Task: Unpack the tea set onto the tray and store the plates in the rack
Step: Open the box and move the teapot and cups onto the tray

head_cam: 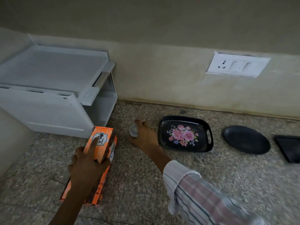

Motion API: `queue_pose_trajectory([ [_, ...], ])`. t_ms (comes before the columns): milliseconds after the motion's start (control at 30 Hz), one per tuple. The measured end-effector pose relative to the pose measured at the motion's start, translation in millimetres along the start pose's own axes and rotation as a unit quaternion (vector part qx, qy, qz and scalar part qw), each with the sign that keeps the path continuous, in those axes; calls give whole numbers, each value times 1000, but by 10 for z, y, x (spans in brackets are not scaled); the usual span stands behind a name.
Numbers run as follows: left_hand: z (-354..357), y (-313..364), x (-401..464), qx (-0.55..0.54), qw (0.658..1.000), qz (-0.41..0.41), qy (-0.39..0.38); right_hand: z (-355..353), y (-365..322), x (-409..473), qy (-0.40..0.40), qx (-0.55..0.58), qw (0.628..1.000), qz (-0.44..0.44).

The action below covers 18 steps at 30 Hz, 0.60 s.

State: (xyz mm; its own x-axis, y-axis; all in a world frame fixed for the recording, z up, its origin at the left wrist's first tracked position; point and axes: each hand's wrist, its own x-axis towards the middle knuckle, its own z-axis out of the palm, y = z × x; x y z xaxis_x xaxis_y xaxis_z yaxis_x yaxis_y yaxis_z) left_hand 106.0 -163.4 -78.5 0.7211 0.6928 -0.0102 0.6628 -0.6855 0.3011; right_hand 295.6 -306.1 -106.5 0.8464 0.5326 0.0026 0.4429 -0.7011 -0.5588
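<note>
We see the orange tea set box [99,161] lying on the speckled stone counter [146,184], its open end pointing toward the back wall. Our left hand [86,166] rests flat on top of the box, fingers spread wide and the forefinger stretched along the printed label. Just beyond the open end, our right hand [144,135] is curled around a small pale cup [134,130], held just above the counter between the box and the tray. The black tray [209,135] with pink roses lies just right of that hand, with nothing on it. Further right lies a round dark plate [246,139], then a square dark plate [290,148] cut off by the frame edge. The white plastic rack [53,95] stands in the back left corner, behind the box.
</note>
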Motion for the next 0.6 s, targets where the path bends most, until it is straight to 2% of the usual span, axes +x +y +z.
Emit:
queue_pose_trajectory([
  [100, -80, 227, -71, -16, 994, 54, 96, -77, 27, -70, 20, 47, 999, 7],
  [167, -68, 478, -153, -95, 976, 127, 152, -214, 93, -165, 49, 63, 997, 9],
  [200, -11, 643, -203, -140, 964, 166, 153, -296, 181, -224, 69, 65, 995, 15],
  [300, 303, 1177, -339, -236, 937, 243, 80, -568, 582, -428, 151, 102, 980, 79],
  [400, 748, 1609, -299, -295, 933, 205, -27, -719, 1230, -616, 244, 123, 939, 210],
  [467, 1028, 1779, -186, -305, 934, 176, -68, -748, 1633, -759, 266, 84, 917, 285],
  [533, 1234, 1921, -47, -315, 933, 150, -86, -754, 1946, -888, 266, 41, 901, 341],
  [600, 1397, 2038, 68, -317, 939, 105, -81, -719, 2187, -960, 254, 75, 885, 382],
])
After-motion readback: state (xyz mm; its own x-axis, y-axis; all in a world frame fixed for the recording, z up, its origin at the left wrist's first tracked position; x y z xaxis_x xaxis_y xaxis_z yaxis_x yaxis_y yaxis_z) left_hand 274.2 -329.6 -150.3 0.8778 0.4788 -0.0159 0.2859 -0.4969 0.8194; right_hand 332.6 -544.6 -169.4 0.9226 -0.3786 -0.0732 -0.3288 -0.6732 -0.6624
